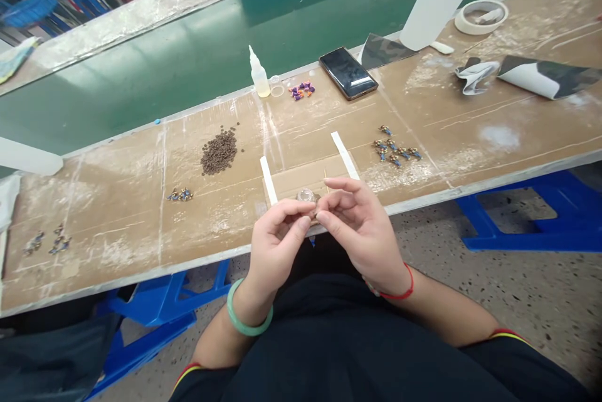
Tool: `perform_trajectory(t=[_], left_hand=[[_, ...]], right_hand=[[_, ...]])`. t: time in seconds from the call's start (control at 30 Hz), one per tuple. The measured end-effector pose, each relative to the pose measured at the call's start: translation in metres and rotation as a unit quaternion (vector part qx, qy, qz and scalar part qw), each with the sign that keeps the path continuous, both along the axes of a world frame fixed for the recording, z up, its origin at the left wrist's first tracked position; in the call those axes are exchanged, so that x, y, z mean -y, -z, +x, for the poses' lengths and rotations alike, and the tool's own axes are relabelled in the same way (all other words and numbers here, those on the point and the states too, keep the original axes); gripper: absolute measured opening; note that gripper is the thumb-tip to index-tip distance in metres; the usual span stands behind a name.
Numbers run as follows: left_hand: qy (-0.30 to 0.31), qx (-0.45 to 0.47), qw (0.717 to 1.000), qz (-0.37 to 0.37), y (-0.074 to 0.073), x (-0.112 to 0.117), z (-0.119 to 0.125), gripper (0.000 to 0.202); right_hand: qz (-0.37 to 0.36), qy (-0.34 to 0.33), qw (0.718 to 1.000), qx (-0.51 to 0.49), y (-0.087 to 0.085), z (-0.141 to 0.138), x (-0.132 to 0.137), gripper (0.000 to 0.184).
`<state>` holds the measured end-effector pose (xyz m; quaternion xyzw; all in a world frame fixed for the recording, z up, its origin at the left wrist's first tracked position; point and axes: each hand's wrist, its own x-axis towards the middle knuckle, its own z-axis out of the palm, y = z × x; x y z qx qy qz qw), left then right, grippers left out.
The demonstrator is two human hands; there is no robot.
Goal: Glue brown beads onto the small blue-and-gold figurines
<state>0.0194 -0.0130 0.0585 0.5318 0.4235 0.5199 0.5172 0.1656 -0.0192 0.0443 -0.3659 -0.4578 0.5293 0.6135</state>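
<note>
Glass piece [306, 195], small, clear: likely light, fragile, slippery; rim best hold. Left hand [277, 242], right hand [360, 226] curled close, piece at 12 o'clock; pinch unclear.

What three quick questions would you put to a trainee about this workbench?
1. Which wrist wears the red cord, left or right?
2. True or false: the roll of tape sits on the green belt.
3. Which lies nearest the glassy round piece between the left hand and the right hand: A the cardboard sheet, B the phone, C the squeeze bottle?

Key: 1 right; 2 false; 3 A.
</note>
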Motion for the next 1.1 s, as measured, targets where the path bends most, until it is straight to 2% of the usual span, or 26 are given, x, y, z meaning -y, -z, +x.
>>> perform_trajectory(t=[0.1, 0.23, 0.37, 0.5, 0.63, 0.77, 1.0, 1.1], left_hand=[[-0.045, 0.004, 0.996, 0.073, 0.011, -0.001, 0.003, 0.011], [-0.073, -0.027, 0.989, 0.129, 0.018, 0.000, 0.005, 0.009], [-0.076, -0.022, 0.984, 0.160, 0.021, 0.000, 0.004, 0.011], [-0.066, -0.006, 0.984, 0.167, 0.023, 0.001, 0.003, 0.013], [-0.047, 0.013, 0.992, 0.120, 0.019, 0.003, 0.003, 0.009], [-0.017, 0.064, 0.997, 0.045, 0.013, 0.005, 0.001, 0.002], [-0.025, 0.115, 0.992, -0.049, 0.007, 0.005, 0.002, 0.021], [-0.015, 0.191, 0.972, -0.134, 0.002, 0.006, 0.008, 0.027]], right_hand=[[-0.082, -0.040, 0.987, -0.130, -0.001, -0.005, -0.001, 0.030], [-0.137, -0.072, 0.964, -0.217, -0.005, -0.011, -0.001, 0.036], [-0.149, -0.074, 0.958, -0.234, -0.007, -0.014, 0.002, 0.037], [-0.114, -0.048, 0.973, -0.196, -0.006, -0.016, 0.005, 0.030], [-0.055, -0.004, 0.990, -0.130, -0.005, -0.019, 0.008, 0.023], [-0.025, 0.025, 0.996, -0.084, -0.004, -0.020, 0.009, 0.025], [-0.036, -0.004, 0.998, -0.057, -0.002, -0.017, 0.009, 0.028], [0.025, 0.034, 0.999, 0.010, -0.005, -0.016, 0.007, 0.022]])
